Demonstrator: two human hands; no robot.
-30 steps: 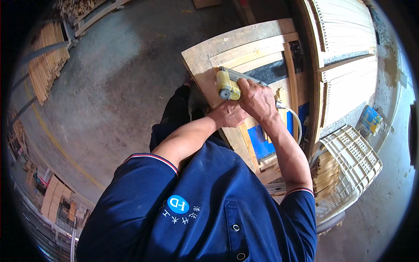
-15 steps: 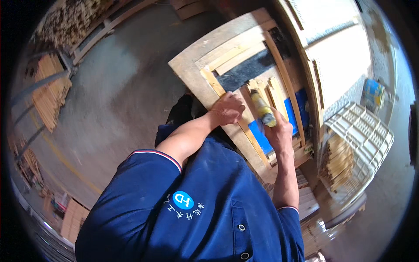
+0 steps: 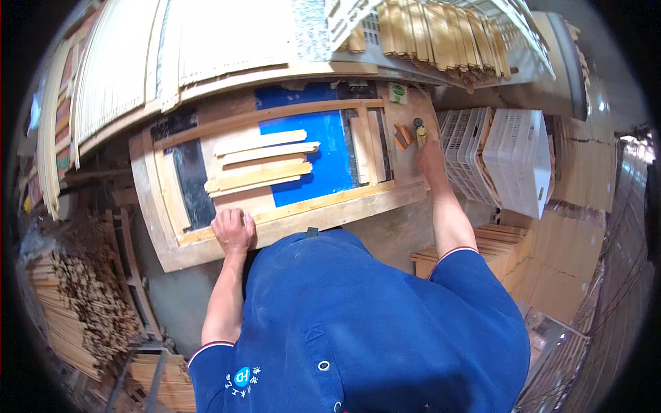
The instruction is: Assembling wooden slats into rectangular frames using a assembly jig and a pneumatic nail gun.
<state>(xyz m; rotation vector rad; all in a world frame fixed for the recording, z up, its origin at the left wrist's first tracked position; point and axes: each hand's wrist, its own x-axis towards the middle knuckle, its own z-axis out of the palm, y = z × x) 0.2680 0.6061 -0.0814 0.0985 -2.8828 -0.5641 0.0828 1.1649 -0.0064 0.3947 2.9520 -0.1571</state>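
A low wooden work board (image 3: 413, 189) lies in front of me, with a frame of wood strips on it. Inside the frame, several narrow wooden slats (image 3: 265, 167) lie loosely side by side over blue and brown patches. My left hand (image 3: 234, 230) rests at the near left edge, its fingers curled and nothing visible in them. At the board's right end, my right hand (image 3: 432, 165) grips a yellow-and-black cylindrical tool (image 3: 421, 133), whose exact kind I cannot make out. Just left of it lie small orange-brown pieces (image 3: 403, 137).
Behind the board runs a bench (image 3: 227, 34) bearing pale strips. A white plastic crate (image 3: 354, 17) with bundled slats (image 3: 441, 38) stands at the far right. More white crates (image 3: 513, 155) are near my right hand. Stacked wood (image 3: 89, 303) fills the lower left.
My view has turned, so the board now lies crosswise. My right hand has moved with the tool from the slats to the board's right end. My left hand is now at the left end.
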